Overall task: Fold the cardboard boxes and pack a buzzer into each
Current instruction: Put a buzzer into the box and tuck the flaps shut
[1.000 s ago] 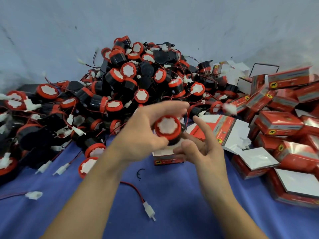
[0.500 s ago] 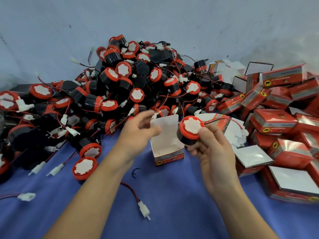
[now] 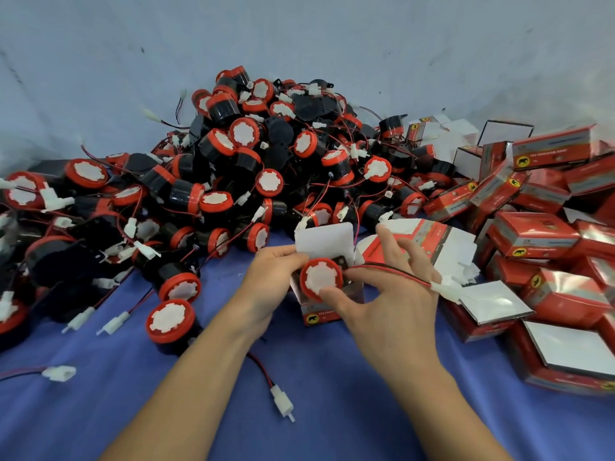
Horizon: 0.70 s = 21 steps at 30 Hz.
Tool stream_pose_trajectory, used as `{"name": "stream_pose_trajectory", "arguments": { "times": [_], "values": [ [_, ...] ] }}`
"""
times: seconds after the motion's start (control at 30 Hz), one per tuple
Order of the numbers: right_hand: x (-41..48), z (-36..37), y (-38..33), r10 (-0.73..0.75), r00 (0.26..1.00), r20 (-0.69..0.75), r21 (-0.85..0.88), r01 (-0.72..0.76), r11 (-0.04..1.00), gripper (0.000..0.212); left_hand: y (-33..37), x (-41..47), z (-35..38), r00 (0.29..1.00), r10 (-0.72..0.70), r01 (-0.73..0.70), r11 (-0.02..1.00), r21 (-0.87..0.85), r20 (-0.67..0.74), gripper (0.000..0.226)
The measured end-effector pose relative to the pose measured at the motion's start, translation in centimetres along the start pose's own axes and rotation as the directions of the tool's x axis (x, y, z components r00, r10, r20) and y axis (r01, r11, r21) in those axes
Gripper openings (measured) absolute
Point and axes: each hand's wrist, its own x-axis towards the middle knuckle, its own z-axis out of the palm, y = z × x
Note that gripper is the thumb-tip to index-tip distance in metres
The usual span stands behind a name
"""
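A small red cardboard box (image 3: 319, 311) stands on the blue cloth with its white top flap (image 3: 324, 242) raised. My left hand (image 3: 269, 277) grips the box at its left side. My right hand (image 3: 382, 294) holds a red-and-black buzzer (image 3: 320, 279) with a white face in the box's open mouth. The buzzer's red and black wire (image 3: 389, 271) runs across my right fingers to a white plug (image 3: 444, 289).
A large heap of buzzers (image 3: 233, 161) with wires fills the back and left. Flat box blanks (image 3: 432, 241) lie behind my right hand. Folded red boxes (image 3: 532, 234) are stacked at the right. A loose buzzer (image 3: 169, 321) and a plug (image 3: 283, 404) lie near my left arm.
My right hand carried the buzzer left and down into the mouth of the box. My left hand shifted onto the box's left side.
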Motion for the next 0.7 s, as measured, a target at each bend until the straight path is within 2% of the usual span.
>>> {"name": "stream_pose_trajectory", "arguments": {
  "times": [0.1, 0.23, 0.3, 0.4, 0.5, 0.6, 0.7],
  "values": [
    [0.1, 0.6, 0.4, -0.006, 0.994, 0.113, -0.027, 0.009, 1.0, 0.037, 0.0, -0.1, 0.0, 0.999, 0.036, -0.036, 0.999, -0.006, 0.018, 0.038],
    [0.0, 1.2, 0.7, -0.029, 0.992, 0.123, -0.096, 0.041, 0.995, 0.052, 0.3, -0.5, -0.2, 0.982, 0.082, -0.082, 0.997, -0.008, 0.168, 0.027],
    [0.1, 1.2, 0.5, -0.016, 0.995, 0.103, -0.065, 0.023, 0.998, 0.049, 0.6, -0.4, -0.4, 0.971, 0.095, -0.104, 0.994, 0.027, 0.22, 0.035],
    [0.2, 0.8, 0.5, 0.029, 0.999, -0.018, 0.07, -0.028, 0.997, 0.039, 0.4, -0.2, -0.3, 0.981, 0.091, -0.107, 0.99, 0.089, 0.171, 0.053],
    [0.2, 0.2, 0.4, 0.114, 0.985, -0.126, 0.232, -0.083, 0.969, 0.031, 0.3, 0.0, 0.1, 0.989, 0.082, -0.1, 0.984, 0.144, 0.125, 0.055],
    [0.0, -0.5, 0.7, 0.262, 0.955, -0.138, 0.446, -0.176, 0.878, 0.032, 0.3, 0.0, 0.5, 0.991, 0.082, -0.099, 0.98, 0.171, 0.106, 0.053],
    [0.4, -1.3, 0.3, 0.28, 0.953, -0.112, 0.468, -0.198, 0.861, 0.016, 0.0, 0.1, 0.7, 0.996, 0.086, -0.074, 0.957, 0.279, -0.031, 0.047]
  ]
}}
